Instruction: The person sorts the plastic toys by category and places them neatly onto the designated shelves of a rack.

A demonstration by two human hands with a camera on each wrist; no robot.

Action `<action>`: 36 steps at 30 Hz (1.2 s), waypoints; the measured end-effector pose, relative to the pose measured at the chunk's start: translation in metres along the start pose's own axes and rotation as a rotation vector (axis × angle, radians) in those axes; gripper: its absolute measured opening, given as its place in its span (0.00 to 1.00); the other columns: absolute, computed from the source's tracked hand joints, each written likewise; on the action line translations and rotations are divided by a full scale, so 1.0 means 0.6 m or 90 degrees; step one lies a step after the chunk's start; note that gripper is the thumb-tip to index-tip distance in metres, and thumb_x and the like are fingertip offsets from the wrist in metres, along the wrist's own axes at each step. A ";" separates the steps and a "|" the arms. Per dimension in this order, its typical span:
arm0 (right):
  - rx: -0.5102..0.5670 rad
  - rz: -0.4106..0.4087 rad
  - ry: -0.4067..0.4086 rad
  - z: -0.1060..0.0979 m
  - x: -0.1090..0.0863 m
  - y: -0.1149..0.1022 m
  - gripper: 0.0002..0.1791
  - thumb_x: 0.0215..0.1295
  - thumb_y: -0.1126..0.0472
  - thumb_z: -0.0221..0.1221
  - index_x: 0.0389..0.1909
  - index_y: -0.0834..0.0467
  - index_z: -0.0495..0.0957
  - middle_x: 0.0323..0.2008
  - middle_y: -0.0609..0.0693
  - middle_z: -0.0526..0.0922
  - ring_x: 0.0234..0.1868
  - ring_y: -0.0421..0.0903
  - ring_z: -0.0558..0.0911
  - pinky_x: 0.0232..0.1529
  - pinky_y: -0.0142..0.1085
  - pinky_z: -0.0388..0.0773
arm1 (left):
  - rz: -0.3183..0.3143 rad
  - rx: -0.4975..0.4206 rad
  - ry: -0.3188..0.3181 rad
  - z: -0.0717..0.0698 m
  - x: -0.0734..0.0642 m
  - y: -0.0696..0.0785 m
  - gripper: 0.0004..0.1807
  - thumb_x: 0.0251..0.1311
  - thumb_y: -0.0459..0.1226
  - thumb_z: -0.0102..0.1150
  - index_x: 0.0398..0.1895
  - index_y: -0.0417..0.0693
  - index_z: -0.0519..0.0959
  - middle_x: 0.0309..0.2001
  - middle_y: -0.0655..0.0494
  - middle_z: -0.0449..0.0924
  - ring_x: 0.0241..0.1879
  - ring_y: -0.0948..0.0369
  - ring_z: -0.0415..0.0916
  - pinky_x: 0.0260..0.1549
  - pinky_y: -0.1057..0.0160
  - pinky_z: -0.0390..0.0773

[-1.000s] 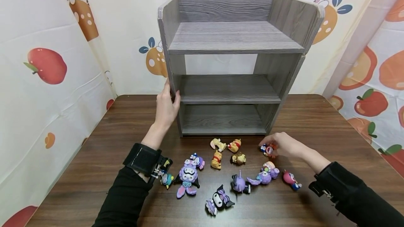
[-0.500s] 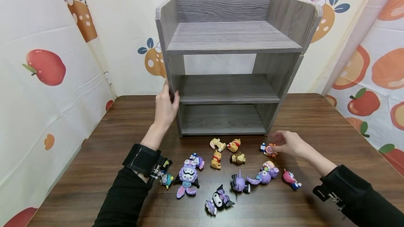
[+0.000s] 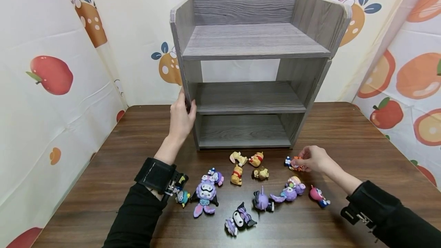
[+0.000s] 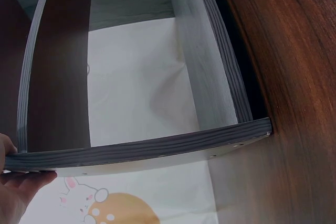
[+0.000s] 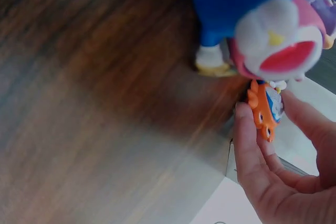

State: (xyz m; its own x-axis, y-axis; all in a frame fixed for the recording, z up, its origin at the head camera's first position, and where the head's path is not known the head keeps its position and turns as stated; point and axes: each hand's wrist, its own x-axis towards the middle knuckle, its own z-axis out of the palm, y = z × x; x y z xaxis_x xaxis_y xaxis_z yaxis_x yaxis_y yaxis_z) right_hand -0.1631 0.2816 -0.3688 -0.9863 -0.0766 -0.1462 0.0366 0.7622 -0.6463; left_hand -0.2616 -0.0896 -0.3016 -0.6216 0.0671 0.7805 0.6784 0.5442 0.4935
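My left hand (image 3: 182,118) grips the left side panel of a grey wood-grain shelf (image 3: 256,56), thumb at the front edge. In the left wrist view the fingers (image 4: 23,182) wrap that panel's edge. My right hand (image 3: 315,159) is low over the table, right of the shelf's front corner. Between its thumb and fingers it pinches a small orange figurine (image 5: 264,109) with a blue and white front, partly hidden by the fingers in the head view. A pink and blue figurine (image 3: 317,196) lies nearer the right wrist and looms large in the right wrist view.
Yellow and brown bear-like figurines (image 3: 236,175) lie before the shelf. Several purple figurines (image 3: 205,194) are spread over the brown table (image 3: 144,217), with a black and white one (image 3: 240,216) nearest. A teal figurine (image 3: 182,197) sits by the left wrist. Printed cloth backs the table.
My right hand has shifted slightly right and its fingers, apart half a second ago, have come together around the orange figurine. The left hand stays on the shelf.
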 end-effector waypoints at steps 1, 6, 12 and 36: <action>-0.017 -0.008 0.012 0.000 0.000 0.000 0.16 0.48 0.58 0.65 0.25 0.65 0.71 0.19 0.49 0.76 0.18 0.45 0.78 0.20 0.36 0.75 | 0.001 0.000 0.001 0.000 0.000 0.000 0.25 0.55 0.25 0.48 0.59 0.30 0.60 0.45 0.34 0.73 0.41 0.47 0.74 0.33 0.54 0.76; -0.096 -0.071 0.064 -0.008 -0.003 -0.004 0.12 0.47 0.59 0.65 0.24 0.62 0.73 0.19 0.47 0.76 0.22 0.42 0.74 0.22 0.35 0.69 | 0.003 -0.002 0.001 -0.001 -0.001 0.000 0.25 0.56 0.25 0.47 0.59 0.30 0.60 0.45 0.34 0.73 0.40 0.47 0.75 0.32 0.54 0.76; -0.120 -0.141 0.113 -0.036 -0.015 -0.028 0.09 0.46 0.61 0.65 0.27 0.61 0.77 0.22 0.47 0.78 0.25 0.42 0.75 0.25 0.37 0.69 | 0.003 -0.001 0.003 0.000 -0.002 0.000 0.23 0.56 0.25 0.48 0.56 0.29 0.62 0.40 0.35 0.74 0.35 0.48 0.76 0.27 0.55 0.76; -0.373 -0.317 0.269 -0.197 -0.089 -0.279 0.11 0.41 0.69 0.66 0.29 0.56 0.80 0.23 0.48 0.79 0.26 0.46 0.75 0.24 0.39 0.67 | -0.004 -0.006 0.000 -0.001 -0.002 0.000 0.25 0.55 0.25 0.48 0.58 0.30 0.60 0.47 0.34 0.72 0.43 0.47 0.74 0.34 0.54 0.76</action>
State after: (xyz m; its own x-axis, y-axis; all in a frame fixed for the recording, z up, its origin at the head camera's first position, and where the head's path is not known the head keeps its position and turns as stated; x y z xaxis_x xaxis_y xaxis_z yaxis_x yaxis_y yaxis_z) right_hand -0.1356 0.2339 -0.1644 -0.8470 -0.3327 0.4146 -0.3885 0.9198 -0.0555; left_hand -0.2606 -0.0899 -0.3025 -0.6259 0.0630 0.7773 0.6779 0.5367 0.5024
